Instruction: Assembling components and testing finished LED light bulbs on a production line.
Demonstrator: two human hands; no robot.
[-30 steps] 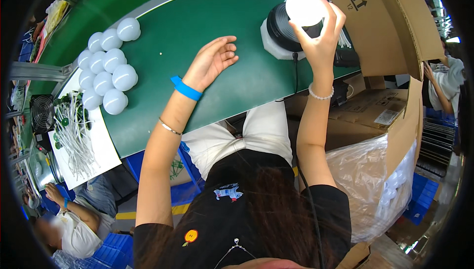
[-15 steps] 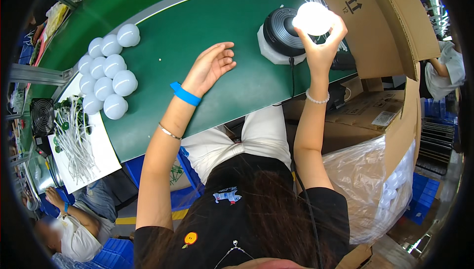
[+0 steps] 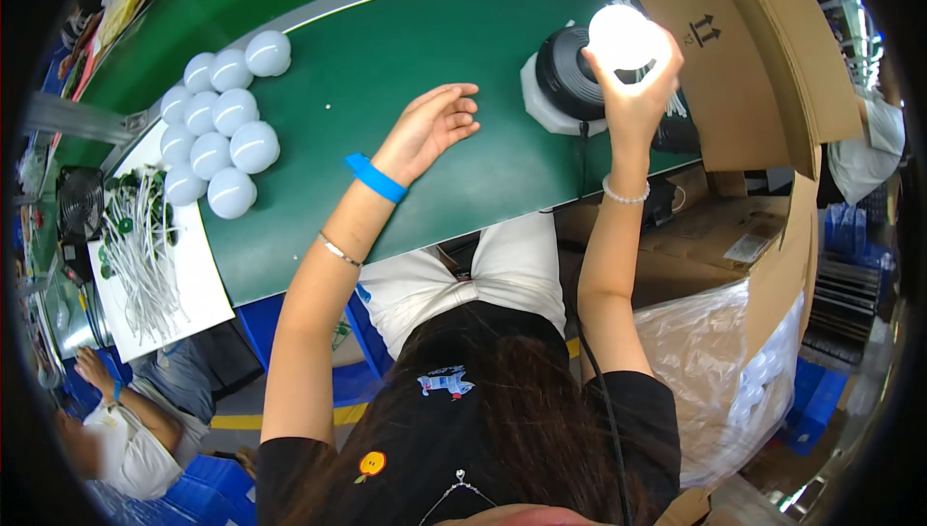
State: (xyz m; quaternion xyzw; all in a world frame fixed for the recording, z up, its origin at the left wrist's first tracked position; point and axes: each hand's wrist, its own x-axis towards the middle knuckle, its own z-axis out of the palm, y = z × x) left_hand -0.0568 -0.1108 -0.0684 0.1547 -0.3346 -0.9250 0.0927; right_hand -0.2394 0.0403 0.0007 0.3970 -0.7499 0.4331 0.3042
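A brightly glowing light bulb (image 3: 628, 35) is gripped by my right hand (image 3: 639, 96), thumb on one side and fingers on the other. It is held at the upper edge of a black round ridged device (image 3: 568, 72); whether the two touch is hard to tell in the glare. That device sits on a white angular base (image 3: 544, 113). My left hand (image 3: 425, 135) is empty over the green table (image 3: 377, 53), fingers loosely bent and apart. Several unlit white bulbs (image 3: 237, 113) stand grouped on the table to the left.
White wires (image 3: 140, 275) with green parts lie on a white board (image 3: 208, 289) at the left, near a black fan (image 3: 80, 199). An open cardboard box (image 3: 744, 91) rises at the right, with a clear plastic bag (image 3: 715, 371) below. A co-worker (image 3: 135, 439) is at lower left.
The view has shifted slightly, so the table things appear a little displaced. My right hand still holds the lit bulb by the black device; my left hand stays empty.
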